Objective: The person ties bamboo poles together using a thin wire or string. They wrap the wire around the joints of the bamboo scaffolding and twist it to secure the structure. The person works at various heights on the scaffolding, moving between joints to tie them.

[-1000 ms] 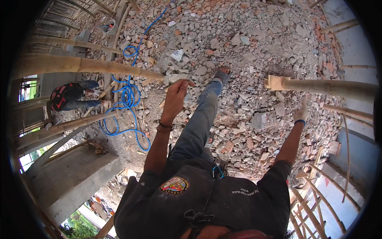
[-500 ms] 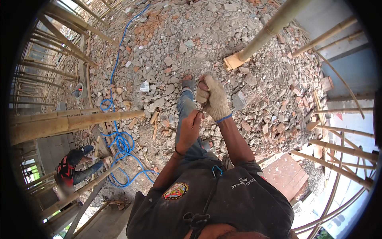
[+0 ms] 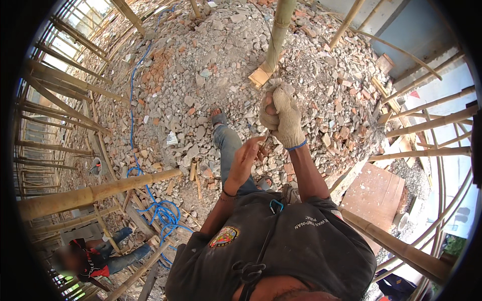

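right hand (image 3: 282, 116) in a knit glove is gripping thin wire against the bamboo pole (image 3: 277, 37) | left hand (image 3: 246, 159), bare, is pinching the wire's lower end just below | pole is standing over rubble (image 3: 201, 70) | blue hose (image 3: 150, 200) is lying coiled left

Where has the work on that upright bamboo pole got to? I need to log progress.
Done: the bamboo pole stands on its wooden block amid the rubble. In hand: the gloved right hand closes on a thin wire or cord beside the pole, and the bare left hand pinches it just below. Left: no finished tie shows.
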A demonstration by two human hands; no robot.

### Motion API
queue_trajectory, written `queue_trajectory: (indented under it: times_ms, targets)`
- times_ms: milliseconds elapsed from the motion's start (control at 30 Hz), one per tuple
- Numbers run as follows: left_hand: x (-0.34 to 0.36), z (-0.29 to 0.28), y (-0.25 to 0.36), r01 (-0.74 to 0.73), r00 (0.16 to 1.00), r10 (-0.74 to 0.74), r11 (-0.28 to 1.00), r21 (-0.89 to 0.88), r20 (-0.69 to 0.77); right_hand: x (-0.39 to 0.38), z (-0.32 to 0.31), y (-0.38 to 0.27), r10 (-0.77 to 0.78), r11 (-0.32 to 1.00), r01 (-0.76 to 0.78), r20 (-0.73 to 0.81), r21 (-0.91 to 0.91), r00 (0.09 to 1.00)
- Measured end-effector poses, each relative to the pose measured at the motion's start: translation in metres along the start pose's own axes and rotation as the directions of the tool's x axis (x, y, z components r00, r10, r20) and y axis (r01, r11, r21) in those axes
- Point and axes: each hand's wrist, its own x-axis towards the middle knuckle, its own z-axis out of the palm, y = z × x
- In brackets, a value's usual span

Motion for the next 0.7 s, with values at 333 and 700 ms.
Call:
queue_trajectory:
  times_ms: [333,700]
  targets:
    - [0.064,0.01,0.112,-0.354,0.935,0.354,0.927,-0.126,-0.029,-0.044,0.005,0.01,0.016,0.997,-0.019,-0.039,-0.07,0.999]
    - [0.075,0.013,0.117,-0.095,0.951,0.248,0.804,-0.588,0.186,-0.056,0.0,0.024,0.006,0.998,-0.016,-0.141,-0.064,0.99]
